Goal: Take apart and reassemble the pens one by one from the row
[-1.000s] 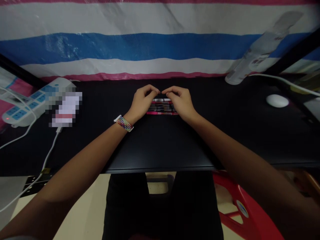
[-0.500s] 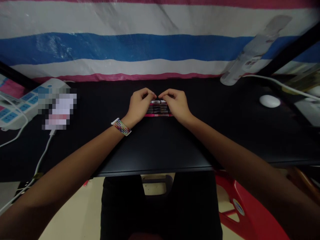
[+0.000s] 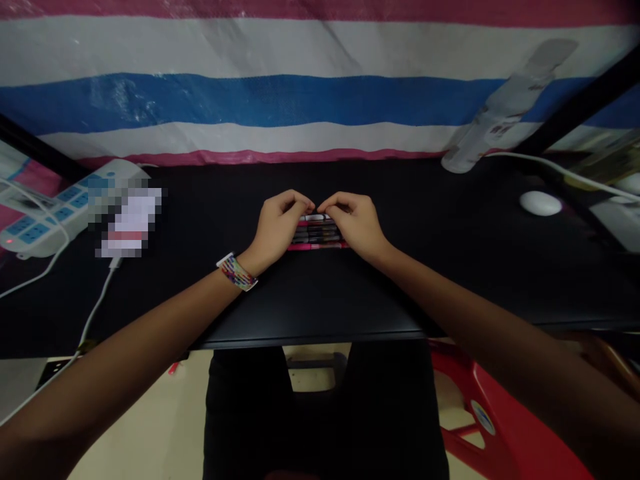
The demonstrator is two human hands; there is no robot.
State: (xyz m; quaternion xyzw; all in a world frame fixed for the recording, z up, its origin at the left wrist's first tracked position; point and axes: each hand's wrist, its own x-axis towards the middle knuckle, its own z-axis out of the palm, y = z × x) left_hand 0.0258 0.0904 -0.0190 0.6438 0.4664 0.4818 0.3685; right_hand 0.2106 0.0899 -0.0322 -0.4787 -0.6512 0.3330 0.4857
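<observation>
A row of several slim pens or markers (image 3: 318, 235) lies side by side on the black table (image 3: 320, 293), some dark, one pink at the near side. My left hand (image 3: 277, 223) and my right hand (image 3: 354, 223) curl over the two ends of the row. Their fingertips meet over the farthest piece, which has a white-and-black body (image 3: 315, 217). Both hands pinch that piece; how firmly is hard to tell. A colourful band (image 3: 237, 272) circles my left wrist.
A white power strip (image 3: 55, 217) with blue sockets and white cables sits at far left beside a blurred patch. A white bottle (image 3: 493, 120) leans at the back right, with a white mouse (image 3: 540, 203) nearby. A striped sheet hangs behind. A red chair (image 3: 505, 433) stands below right.
The hands stay over the row of pens; their fingertips have closed onto the farthest piece. The view has shifted slightly, so everything sits a little lower in the picture.
</observation>
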